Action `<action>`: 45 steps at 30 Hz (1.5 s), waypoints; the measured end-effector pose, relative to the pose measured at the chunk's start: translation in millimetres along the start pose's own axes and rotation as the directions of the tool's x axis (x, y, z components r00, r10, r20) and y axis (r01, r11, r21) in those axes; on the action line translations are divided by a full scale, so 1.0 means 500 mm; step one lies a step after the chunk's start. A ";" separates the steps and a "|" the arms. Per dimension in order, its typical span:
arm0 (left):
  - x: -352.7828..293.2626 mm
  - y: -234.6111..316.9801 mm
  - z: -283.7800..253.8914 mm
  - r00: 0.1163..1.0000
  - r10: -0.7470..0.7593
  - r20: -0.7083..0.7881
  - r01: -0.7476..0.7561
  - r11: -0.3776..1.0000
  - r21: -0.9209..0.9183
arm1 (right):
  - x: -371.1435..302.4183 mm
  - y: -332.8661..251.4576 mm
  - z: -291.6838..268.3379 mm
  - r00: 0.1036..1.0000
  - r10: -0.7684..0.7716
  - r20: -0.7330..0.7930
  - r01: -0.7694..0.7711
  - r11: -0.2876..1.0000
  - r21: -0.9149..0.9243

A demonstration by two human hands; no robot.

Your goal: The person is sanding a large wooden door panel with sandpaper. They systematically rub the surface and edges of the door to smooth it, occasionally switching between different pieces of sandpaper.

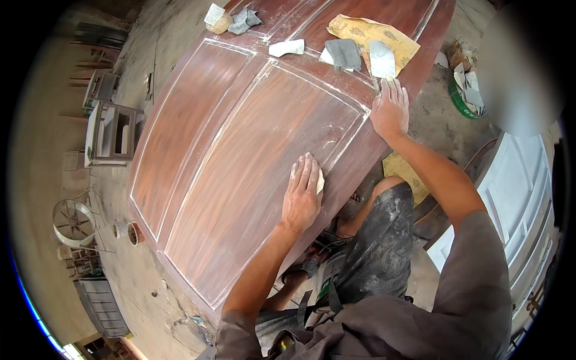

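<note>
1. Your left hand has its fingers closed on a pale pad, against the brown door
2. Your right hand rests on the door's edge, fingers open, near a white scrap
3. The door lies in front of you

The reddish-brown panelled wooden door bears darker streaked grain and white-dusted grooves; the creased paper sheet on its far part is tan-yellow, the round bucket at right green.
</note>
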State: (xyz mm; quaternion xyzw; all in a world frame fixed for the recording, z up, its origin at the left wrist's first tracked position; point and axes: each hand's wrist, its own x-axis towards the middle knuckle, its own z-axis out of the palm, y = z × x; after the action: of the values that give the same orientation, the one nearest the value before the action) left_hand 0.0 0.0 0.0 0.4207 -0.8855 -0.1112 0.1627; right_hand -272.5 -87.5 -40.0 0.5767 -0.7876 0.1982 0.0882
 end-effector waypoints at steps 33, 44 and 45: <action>0.303 -0.216 0.006 0.993 0.092 -0.068 -0.086 0.993 0.084 | 0.015 -0.001 -0.032 0.993 -0.019 0.119 0.016 1.000 0.021; 0.366 -0.336 -0.010 0.979 -0.136 -0.150 0.161 0.973 0.167 | 0.014 -0.026 -0.011 0.994 -0.084 0.067 0.080 0.995 0.059; 0.377 -0.340 -0.014 0.981 -0.144 -0.130 0.166 0.971 0.174 | 0.012 -0.019 -0.010 0.995 -0.075 0.067 0.071 0.996 0.053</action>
State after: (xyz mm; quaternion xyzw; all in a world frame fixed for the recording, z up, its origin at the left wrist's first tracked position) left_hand 11.3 -253.5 -13.7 0.5077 -0.8454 -0.0168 0.1652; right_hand -266.0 -93.0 -31.4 0.6137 -0.7633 0.1944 0.0536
